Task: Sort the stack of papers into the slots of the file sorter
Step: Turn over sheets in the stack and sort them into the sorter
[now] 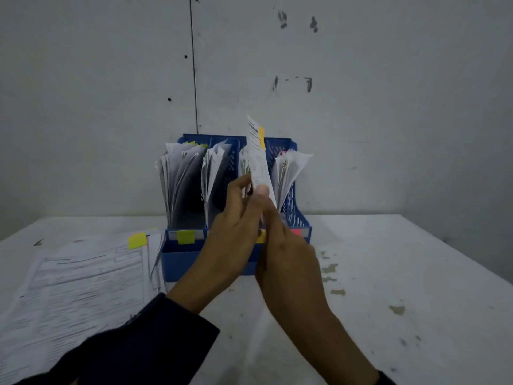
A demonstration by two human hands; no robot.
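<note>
Left hand [236, 218] raised, fingers curled, right hand [280, 245] beside it (touching), thumb pinching upward
</note>
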